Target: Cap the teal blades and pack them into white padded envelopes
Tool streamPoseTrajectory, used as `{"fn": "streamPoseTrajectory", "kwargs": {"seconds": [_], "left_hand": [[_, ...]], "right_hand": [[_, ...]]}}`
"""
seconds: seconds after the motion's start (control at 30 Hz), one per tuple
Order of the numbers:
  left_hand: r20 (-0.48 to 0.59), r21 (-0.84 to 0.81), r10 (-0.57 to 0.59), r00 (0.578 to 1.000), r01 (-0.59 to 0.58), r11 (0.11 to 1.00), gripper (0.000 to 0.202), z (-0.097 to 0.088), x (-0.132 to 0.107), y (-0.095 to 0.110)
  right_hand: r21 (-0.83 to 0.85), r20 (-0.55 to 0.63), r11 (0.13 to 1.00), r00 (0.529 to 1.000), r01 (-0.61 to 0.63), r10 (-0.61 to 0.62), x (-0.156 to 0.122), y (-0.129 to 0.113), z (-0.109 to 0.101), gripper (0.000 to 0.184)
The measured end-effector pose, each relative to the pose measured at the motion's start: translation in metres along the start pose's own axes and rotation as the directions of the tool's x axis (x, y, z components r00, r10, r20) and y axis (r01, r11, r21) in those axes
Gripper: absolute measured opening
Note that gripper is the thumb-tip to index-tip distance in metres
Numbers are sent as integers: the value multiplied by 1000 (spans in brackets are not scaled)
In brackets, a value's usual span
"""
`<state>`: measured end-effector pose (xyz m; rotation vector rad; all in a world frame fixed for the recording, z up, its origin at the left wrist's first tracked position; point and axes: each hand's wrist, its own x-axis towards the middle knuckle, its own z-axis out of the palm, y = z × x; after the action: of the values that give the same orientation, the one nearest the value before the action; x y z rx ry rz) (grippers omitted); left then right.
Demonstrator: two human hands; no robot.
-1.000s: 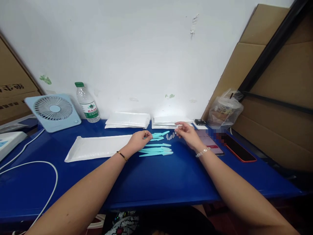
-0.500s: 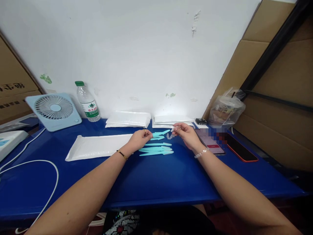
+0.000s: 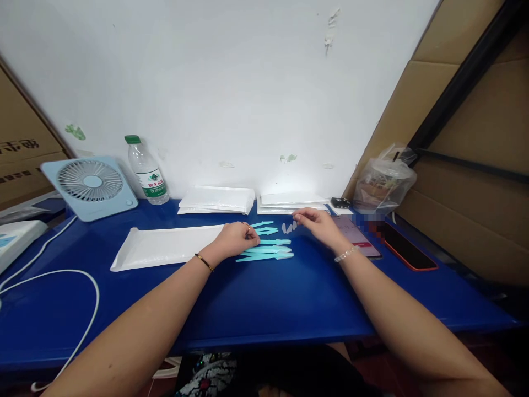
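Note:
My left hand (image 3: 239,240) is closed in a pinch on the handle end of a teal eyebrow razor (image 3: 276,242) lying low over the table. Just beyond it, two more teal razors (image 3: 266,230) lie on the blue surface. Nearer to me, several others form a loose, overlapping pile (image 3: 264,253). My right hand (image 3: 316,223) hovers to the right with thumb and forefinger together, and I see nothing between them. Right below those fingertips lie small clear blade caps (image 3: 288,228).
A white padded mailer (image 3: 161,247) lies left of my hand. Two stacks of white mailers (image 3: 217,199) sit against the wall. A fan (image 3: 93,184) and water bottle (image 3: 151,179) stand at left; a phone (image 3: 409,248) and bagged cup (image 3: 384,184) are at right.
My left hand has let go of one razor, now lying with the far ones, and moved toward me to another. My right hand has released a clear cap beside the others.

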<state>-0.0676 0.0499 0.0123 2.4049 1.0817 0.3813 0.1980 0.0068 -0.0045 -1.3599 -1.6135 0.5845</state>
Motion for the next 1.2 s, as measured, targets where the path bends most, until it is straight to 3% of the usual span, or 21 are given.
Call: {"fn": "streamPoseTrajectory", "kwargs": {"seconds": [0.1,0.17,0.27,0.43,0.53,0.67,0.8,0.9,0.97,1.1,1.2], "left_hand": [[-49,112,32,998,-26,993,27,0,1,-2],[-133,214,62,989,-32,976,24,2,3,-5],[-161,331,86,983,-29,943,24,5,7,-11],[-149,422,118,982,-45,906,17,8,10,-14],[-152,460,154,976,-68,885,17,9,11,-12],[-150,418,110,983,-37,908,17,10,10,-10],[-127,385,69,989,-15,923,15,10,10,-9],[-118,432,90,989,-31,901,16,9,11,-8],[-101,501,127,987,-60,863,20,8,11,-6],[-107,556,182,977,-93,826,26,8,10,-5],[-134,454,193,972,-113,884,24,7,10,-6]], "right_hand": [[-333,15,939,996,86,-86,3,13,-11,19],[-437,128,882,983,178,-134,5,19,-13,24],[-534,260,800,954,273,-151,6,20,-11,21],[-739,247,630,966,239,-76,6,16,-4,17],[-771,193,604,978,200,-77,5,13,0,17],[-615,66,786,997,64,-30,4,9,1,17],[-224,118,973,989,-57,85,2,4,1,20],[58,185,991,976,-123,111,0,2,4,26],[158,195,977,974,-146,114,-1,2,6,30],[212,162,958,974,-193,160,-1,4,8,32],[259,125,947,979,-190,162,0,7,9,33]]}}
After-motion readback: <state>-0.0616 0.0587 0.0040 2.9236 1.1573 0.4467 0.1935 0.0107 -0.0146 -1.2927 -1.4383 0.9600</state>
